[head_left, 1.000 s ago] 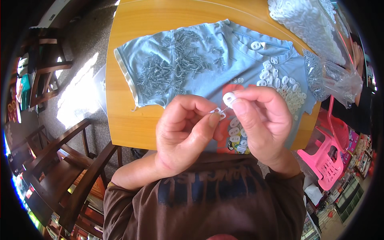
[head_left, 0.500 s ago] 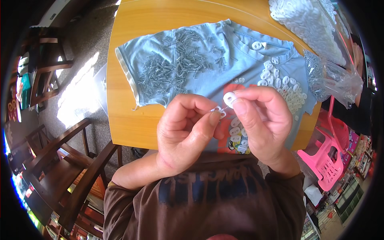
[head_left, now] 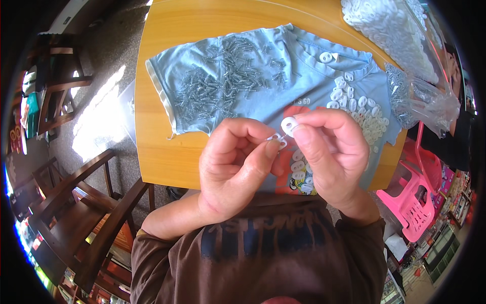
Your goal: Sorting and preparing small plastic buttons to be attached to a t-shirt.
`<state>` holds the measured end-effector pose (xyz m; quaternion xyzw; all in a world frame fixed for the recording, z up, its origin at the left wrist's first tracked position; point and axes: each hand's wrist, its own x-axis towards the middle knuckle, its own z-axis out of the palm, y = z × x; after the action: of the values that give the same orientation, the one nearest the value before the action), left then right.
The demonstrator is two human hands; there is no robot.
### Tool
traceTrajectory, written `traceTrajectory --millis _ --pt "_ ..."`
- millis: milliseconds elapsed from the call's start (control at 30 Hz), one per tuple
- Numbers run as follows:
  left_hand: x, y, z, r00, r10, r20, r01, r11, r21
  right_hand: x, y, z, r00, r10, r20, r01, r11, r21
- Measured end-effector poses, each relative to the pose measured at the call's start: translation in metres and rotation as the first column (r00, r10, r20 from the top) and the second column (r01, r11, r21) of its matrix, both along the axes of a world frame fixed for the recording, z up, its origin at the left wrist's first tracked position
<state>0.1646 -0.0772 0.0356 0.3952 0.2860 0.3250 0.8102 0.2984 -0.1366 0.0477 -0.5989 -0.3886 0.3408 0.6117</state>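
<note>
My left hand (head_left: 230, 169) pinches a small white two-holed plastic piece (head_left: 281, 144) between thumb and forefinger. Close beside it, my right hand (head_left: 334, 152) grips a white oval plastic piece (head_left: 289, 125) with a hole showing. A thin metal spring spans the small gap between the pieces; its ends are hidden. Under my hands lies a light blue T-shirt (head_left: 263, 104). Many small metal springs (head_left: 223, 81) are heaped on its left part. White oval pieces (head_left: 372, 119) lie in a loose pile to the right, with several more (head_left: 298, 164) partly behind my right hand.
A wooden table (head_left: 177, 23) carries the shirt. At the far right are a clear bag of white pieces (head_left: 387, 35) and a plastic bag of springs (head_left: 402, 96). A pink plastic chair (head_left: 412, 202) stands right, a dark wooden chair (head_left: 76, 202) left. Part of another person's arm (head_left: 453, 73) shows at the right edge.
My right hand has brought its white oval piece slightly closer to the piece in my left hand, and less of the spring shows between them. Both grips stay the same.
</note>
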Motion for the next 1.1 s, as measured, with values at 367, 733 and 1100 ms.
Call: traceTrajectory --millis 367,733,1100 --pt "-0.001 0.002 -0.002 0.998 -0.065 0.006 0.065 0.998 0.012 -0.007 -0.001 0.007 0.997 -0.037 -0.063 0.029 0.992 -0.125" --pt "-0.004 0.003 -0.004 0.994 -0.103 -0.027 0.106 0.983 0.147 -0.005 -0.001 0.007 1.000 -0.030 0.009 0.030 0.995 -0.091" --pt "-0.006 0.008 0.000 0.976 -0.210 -0.059 0.217 0.962 0.168 0.008 0.004 0.009 0.932 0.153 0.330 -0.175 0.984 0.037"
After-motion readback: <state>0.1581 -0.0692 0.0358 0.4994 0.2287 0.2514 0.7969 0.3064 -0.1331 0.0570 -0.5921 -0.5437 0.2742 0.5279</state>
